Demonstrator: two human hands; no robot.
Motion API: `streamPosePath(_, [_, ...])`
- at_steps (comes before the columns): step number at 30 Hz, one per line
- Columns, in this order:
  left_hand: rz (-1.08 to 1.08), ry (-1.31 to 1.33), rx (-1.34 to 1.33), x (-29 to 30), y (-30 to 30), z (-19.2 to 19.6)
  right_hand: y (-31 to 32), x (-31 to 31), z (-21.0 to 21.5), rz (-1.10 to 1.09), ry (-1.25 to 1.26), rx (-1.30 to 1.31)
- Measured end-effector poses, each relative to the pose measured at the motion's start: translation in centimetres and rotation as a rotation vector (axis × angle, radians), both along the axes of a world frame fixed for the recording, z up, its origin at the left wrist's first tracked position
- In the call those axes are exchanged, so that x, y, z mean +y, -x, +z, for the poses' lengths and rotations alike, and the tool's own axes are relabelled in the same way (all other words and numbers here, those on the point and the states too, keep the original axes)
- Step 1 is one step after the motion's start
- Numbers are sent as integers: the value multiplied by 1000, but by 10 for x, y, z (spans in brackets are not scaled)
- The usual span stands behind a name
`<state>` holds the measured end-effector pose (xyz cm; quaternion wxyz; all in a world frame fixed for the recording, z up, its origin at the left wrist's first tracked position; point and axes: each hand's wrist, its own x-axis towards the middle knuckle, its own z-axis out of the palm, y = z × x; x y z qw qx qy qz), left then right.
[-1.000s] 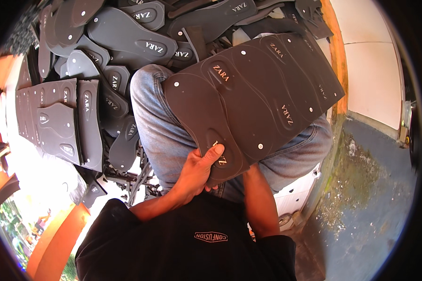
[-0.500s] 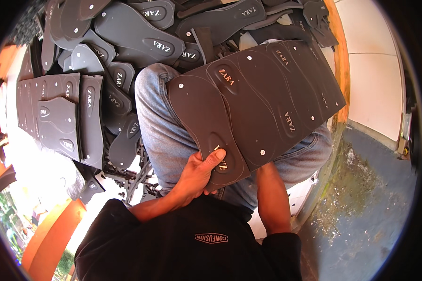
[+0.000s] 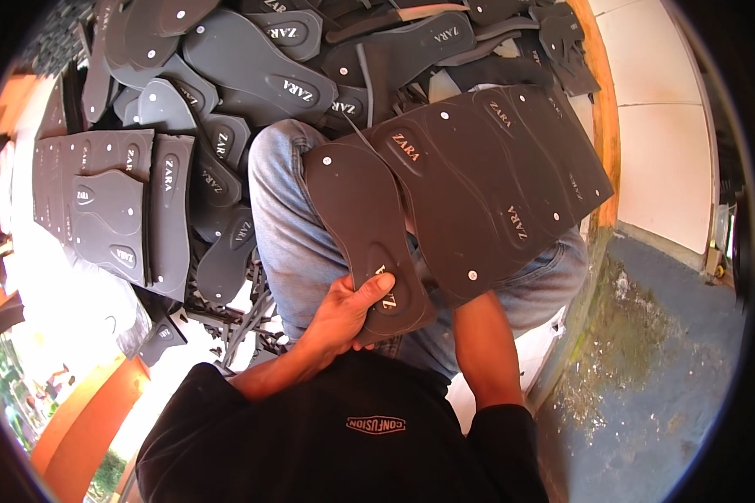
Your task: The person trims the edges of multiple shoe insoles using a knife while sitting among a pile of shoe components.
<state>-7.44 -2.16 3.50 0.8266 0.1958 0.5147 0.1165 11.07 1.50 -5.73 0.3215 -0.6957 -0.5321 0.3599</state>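
My left hand point(image 3: 350, 312) pinches the heel end of a dark grey shoe insole point(image 3: 354, 205), thumb on top and fingers underneath. This insole lies along the left side of a dark sheet point(image 3: 457, 180) marked with more insole outlines, small white dots and raised logo patches. A narrow gap shows between insole and sheet near their middle, and a thin strip sticks up at the far end. Under the sheet's near edge goes my right forearm point(image 3: 486, 348); the right hand itself is hidden beneath. The sheet rests across my jeans-clad legs.
Loose insoles point(image 3: 252, 67) and offcuts are heaped beyond my knees. At the left stands a stack of similar sheets point(image 3: 172, 214) with a smaller insole piece point(image 3: 109, 218) on top. A wooden edge point(image 3: 610, 126) and grey floor point(image 3: 646, 352) lie to the right.
The insole in my left hand has come partly away from the sheet, and a gap has opened between them. My left hand has shifted slightly left with it.
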Motion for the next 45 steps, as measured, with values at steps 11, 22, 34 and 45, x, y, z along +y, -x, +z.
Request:
streamPosePath(11, [-76, -261, -141, -24, 90, -20, 56, 44, 27, -192, 388, 835])
streamPosePath(22, [74, -355, -187, 62, 26, -12, 54, -78, 87, -301, 44, 721])
streamPosePath(34, [-69, -246, -107, 58, -15, -4, -7, -151, 78, -229, 205, -102])
streamPosePath(45, [-314, -341, -142, 58, -26, 15, -22, -92, 88, -42, -32, -202])
